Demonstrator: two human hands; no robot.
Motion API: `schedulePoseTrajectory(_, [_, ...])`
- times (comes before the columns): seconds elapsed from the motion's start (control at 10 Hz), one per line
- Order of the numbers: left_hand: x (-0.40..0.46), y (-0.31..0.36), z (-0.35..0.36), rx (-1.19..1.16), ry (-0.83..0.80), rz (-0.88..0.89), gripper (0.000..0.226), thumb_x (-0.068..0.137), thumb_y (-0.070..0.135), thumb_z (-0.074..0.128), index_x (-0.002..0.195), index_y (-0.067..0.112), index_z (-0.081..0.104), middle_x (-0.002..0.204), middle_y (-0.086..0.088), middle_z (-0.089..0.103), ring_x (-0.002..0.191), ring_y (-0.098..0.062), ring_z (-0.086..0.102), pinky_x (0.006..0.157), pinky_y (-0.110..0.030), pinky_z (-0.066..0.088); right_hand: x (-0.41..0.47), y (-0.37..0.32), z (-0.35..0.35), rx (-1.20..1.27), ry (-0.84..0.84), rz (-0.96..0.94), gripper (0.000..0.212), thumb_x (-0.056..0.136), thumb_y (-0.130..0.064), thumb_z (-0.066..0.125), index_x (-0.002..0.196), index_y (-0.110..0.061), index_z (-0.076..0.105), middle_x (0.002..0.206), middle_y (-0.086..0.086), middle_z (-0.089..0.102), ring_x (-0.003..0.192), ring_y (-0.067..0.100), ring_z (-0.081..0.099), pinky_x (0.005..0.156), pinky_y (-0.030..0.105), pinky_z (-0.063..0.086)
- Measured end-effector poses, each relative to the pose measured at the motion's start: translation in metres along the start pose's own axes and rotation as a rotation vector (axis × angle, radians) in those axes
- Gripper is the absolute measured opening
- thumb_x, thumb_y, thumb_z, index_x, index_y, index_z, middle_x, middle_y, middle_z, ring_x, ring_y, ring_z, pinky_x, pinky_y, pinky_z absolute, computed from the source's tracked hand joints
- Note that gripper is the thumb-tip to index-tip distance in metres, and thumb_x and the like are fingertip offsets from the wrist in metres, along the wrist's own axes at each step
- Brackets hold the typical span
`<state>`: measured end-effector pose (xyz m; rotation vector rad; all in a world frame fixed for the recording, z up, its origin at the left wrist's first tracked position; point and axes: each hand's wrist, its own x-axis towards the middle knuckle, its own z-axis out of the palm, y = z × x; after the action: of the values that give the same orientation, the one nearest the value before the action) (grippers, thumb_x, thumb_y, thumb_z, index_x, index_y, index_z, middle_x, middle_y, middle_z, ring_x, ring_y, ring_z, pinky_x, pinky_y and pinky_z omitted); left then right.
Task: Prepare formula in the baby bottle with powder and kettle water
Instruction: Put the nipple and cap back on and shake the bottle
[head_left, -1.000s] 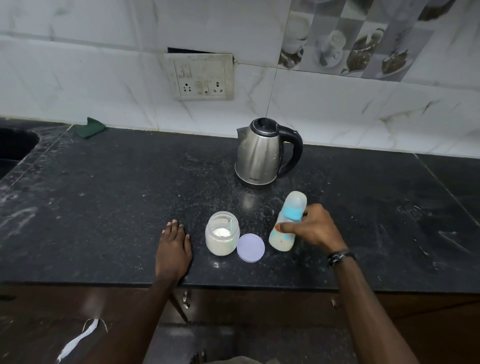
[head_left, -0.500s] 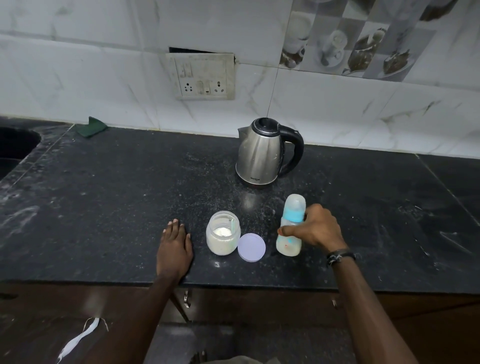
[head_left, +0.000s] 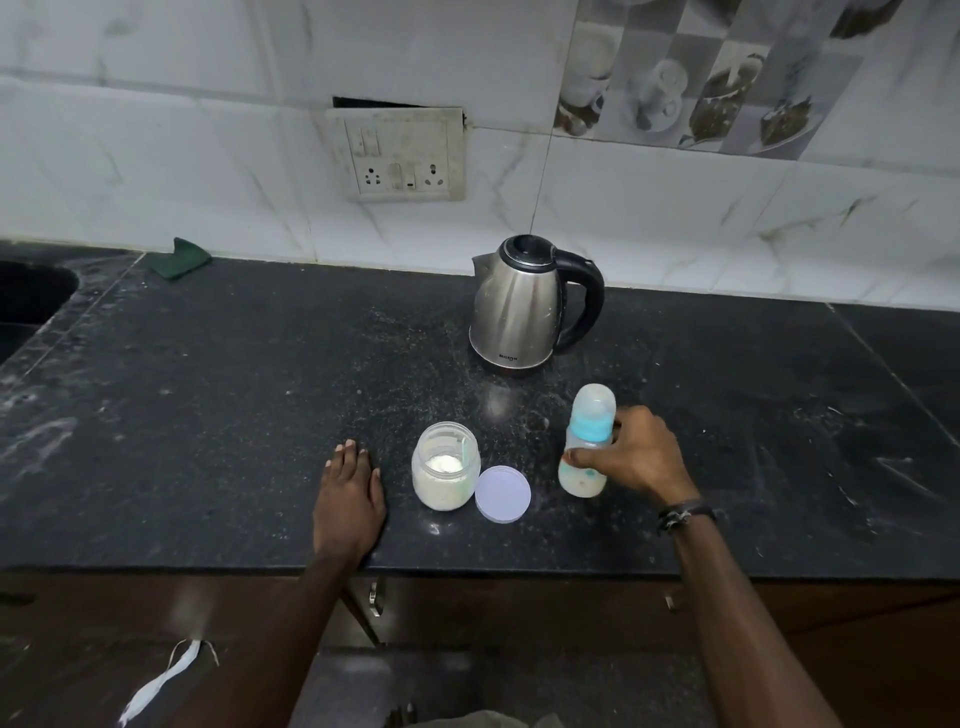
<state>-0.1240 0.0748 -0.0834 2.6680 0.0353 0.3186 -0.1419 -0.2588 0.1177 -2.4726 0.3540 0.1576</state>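
A capped baby bottle (head_left: 586, 441) with a blue collar stands upright on the black counter (head_left: 234, 415), milky liquid in its lower part. My right hand (head_left: 631, 453) grips its body from the right. Left of it lies a round lilac lid (head_left: 503, 494), flat on the counter. Beside the lid stands an open clear jar (head_left: 445, 474) of white powder with a scoop handle inside. My left hand (head_left: 349, 496) rests flat on the counter, left of the jar, holding nothing. A steel kettle (head_left: 524, 305) with a black handle stands behind, lid closed.
A dark sink (head_left: 26, 301) opens at the far left. A green cloth (head_left: 179, 258) lies by the tiled wall, below a socket plate (head_left: 400, 156). The counter's front edge runs just under my wrists, with brown cabinet doors (head_left: 519, 613) beneath.
The bottle was tilted in my right hand one second ago; it now stands upright on the counter. My left hand has stayed put.
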Motion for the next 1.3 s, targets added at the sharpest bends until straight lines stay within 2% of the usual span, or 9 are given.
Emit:
schedulePoseTrajectory(0.1, [-0.001,0.0,-0.001,0.0,0.004,0.003,0.049,0.097,0.022,0.04,0.129,-0.009,0.059,0.142,-0.029,0.051,0.134,-0.043,0.047,0.114,-0.053,0.036,-0.003,0.003,-0.006,0.246,-0.194,-0.01,0.027,0.065,-0.018,0.09,0.086,-0.023,0.073,0.095,0.001,0.077,0.087,0.014,0.073,0.085,0.039,0.059])
schedulePoseTrajectory(0.4, [-0.001,0.001,-0.002,0.001,0.002,0.004,0.048,0.096,0.022,0.041,0.128,-0.009,0.06,0.141,-0.029,0.052,0.134,-0.043,0.047,0.114,-0.054,0.037,-0.01,0.006,-0.009,0.617,-0.096,-0.028,0.017,0.077,-0.006,0.081,0.089,-0.014,0.071,0.092,0.002,0.076,0.083,0.01,0.074,0.067,0.019,0.057])
schedulePoseTrajectory(0.5, [0.0,0.001,-0.002,0.003,0.004,0.007,0.043,0.098,0.018,0.044,0.128,-0.009,0.059,0.142,-0.029,0.051,0.135,-0.043,0.047,0.114,-0.054,0.036,-0.007,0.004,-0.008,0.766,0.124,0.014,0.013,0.078,-0.015,0.082,0.085,-0.013,0.07,0.086,0.002,0.075,0.074,0.01,0.073,0.065,0.023,0.058])
schedulePoseTrajectory(0.7, [-0.001,0.001,-0.002,-0.006,-0.006,0.001,0.049,0.097,0.023,0.04,0.129,-0.008,0.06,0.143,-0.028,0.05,0.136,-0.042,0.046,0.115,-0.052,0.035,-0.005,0.001,-0.004,0.7,-0.088,-0.046,0.02,0.077,-0.008,0.081,0.096,-0.006,0.074,0.088,0.003,0.078,0.08,0.012,0.075,0.065,0.021,0.057])
schedulePoseTrajectory(0.8, [-0.001,0.002,-0.003,-0.004,-0.008,-0.004,0.049,0.097,0.024,0.04,0.129,-0.008,0.059,0.144,-0.028,0.05,0.136,-0.042,0.046,0.116,-0.051,0.034,-0.002,-0.001,0.0,0.876,0.196,0.039,0.016,0.079,-0.019,0.081,0.089,-0.009,0.072,0.081,0.001,0.077,0.075,0.014,0.073,0.064,0.026,0.056])
schedulePoseTrajectory(0.9, [-0.002,0.002,-0.003,-0.003,-0.003,-0.003,0.049,0.097,0.024,0.04,0.129,-0.008,0.059,0.144,-0.028,0.05,0.136,-0.042,0.046,0.116,-0.051,0.034,-0.005,-0.001,0.003,0.74,-0.032,-0.017,0.018,0.078,-0.013,0.081,0.094,-0.008,0.073,0.086,0.002,0.077,0.082,0.016,0.075,0.07,0.027,0.058])
schedulePoseTrajectory(1.1, [-0.002,0.002,-0.002,-0.001,-0.008,-0.008,0.049,0.096,0.023,0.041,0.129,-0.008,0.06,0.143,-0.028,0.051,0.135,-0.042,0.047,0.115,-0.052,0.035,-0.006,-0.003,0.007,0.835,0.1,0.021,0.019,0.08,-0.018,0.08,0.094,-0.007,0.073,0.084,0.003,0.077,0.072,0.01,0.073,0.059,0.021,0.055])
schedulePoseTrajectory(1.2, [-0.001,0.0,-0.003,-0.009,-0.001,0.004,0.048,0.096,0.023,0.041,0.128,-0.008,0.06,0.142,-0.029,0.051,0.135,-0.043,0.047,0.114,-0.053,0.036,-0.009,-0.001,0.01,0.714,-0.087,-0.048,0.02,0.075,-0.008,0.083,0.093,-0.01,0.075,0.091,0.004,0.077,0.082,0.012,0.075,0.066,0.021,0.058])
schedulePoseTrajectory(1.3, [-0.001,0.001,-0.003,-0.01,-0.008,-0.008,0.049,0.097,0.023,0.041,0.128,-0.008,0.06,0.143,-0.028,0.051,0.135,-0.042,0.046,0.114,-0.053,0.036,-0.009,-0.002,0.008,0.852,0.122,0.019,0.021,0.078,-0.017,0.082,0.094,-0.007,0.074,0.088,0.007,0.077,0.074,0.009,0.072,0.059,0.02,0.055])
